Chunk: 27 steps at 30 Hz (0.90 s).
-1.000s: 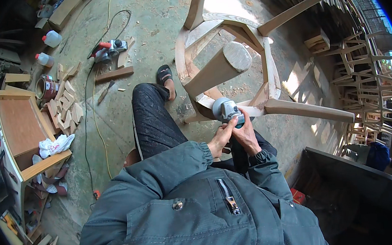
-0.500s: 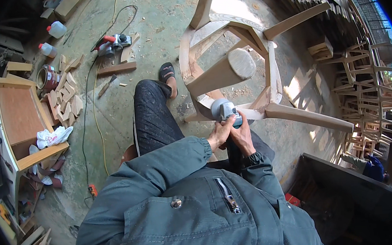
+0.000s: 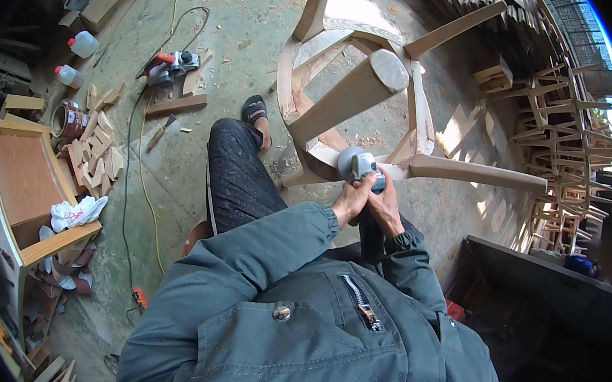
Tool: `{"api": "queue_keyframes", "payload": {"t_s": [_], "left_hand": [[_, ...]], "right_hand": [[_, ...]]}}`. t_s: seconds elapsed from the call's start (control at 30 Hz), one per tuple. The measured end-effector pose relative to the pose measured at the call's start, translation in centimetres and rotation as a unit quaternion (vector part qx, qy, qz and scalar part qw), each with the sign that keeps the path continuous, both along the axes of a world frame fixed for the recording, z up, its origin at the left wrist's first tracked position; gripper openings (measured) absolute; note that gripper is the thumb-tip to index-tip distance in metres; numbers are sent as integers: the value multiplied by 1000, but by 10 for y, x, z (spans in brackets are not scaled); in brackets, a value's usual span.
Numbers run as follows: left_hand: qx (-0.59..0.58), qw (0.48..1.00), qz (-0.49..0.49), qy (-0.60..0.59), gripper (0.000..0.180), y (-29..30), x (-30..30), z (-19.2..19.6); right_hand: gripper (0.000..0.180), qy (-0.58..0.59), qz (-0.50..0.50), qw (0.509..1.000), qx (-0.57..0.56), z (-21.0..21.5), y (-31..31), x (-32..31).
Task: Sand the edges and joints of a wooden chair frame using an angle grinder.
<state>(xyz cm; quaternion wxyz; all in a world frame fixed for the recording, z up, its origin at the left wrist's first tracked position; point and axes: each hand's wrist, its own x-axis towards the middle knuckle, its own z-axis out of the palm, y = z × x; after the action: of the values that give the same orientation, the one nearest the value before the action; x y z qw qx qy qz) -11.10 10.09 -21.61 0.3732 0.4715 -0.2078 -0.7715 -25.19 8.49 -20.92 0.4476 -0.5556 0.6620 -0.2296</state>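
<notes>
Along the floor's (image 3: 181,173) right edge, wooden frames (image 3: 536,91) are standing stacked. Farther in from that edge I am seeing a bare chair frame (image 3: 349,100) lying upturned, its legs pointing up. An open wooden box (image 3: 66,242) is sitting at the floor's left edge, with offcuts (image 3: 99,154) heaping up beside it. At the chair frame's near edge an angle grinder (image 3: 364,168) is pointing forward; I cannot tell whether it is touching. The left hand (image 3: 351,200) and right hand (image 3: 386,204) are both gripping it, curled closed from opposite sides.
</notes>
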Motion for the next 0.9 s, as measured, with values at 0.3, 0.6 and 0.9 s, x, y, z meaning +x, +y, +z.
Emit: {"api": "queue_keyframes", "payload": {"t_s": [0.3,0.6,0.9], "left_hand": [[46,997,62,-15,86,13,49,21],[79,993,90,-25,86,23,49,2],[20,995,93,-14,85,11,40,-14]], "right_hand": [[89,71,95,993,10,24,-6,58],[92,88,133,987,11,13,-3,62],[85,50,117,992,-11,2,-14,53]]}}
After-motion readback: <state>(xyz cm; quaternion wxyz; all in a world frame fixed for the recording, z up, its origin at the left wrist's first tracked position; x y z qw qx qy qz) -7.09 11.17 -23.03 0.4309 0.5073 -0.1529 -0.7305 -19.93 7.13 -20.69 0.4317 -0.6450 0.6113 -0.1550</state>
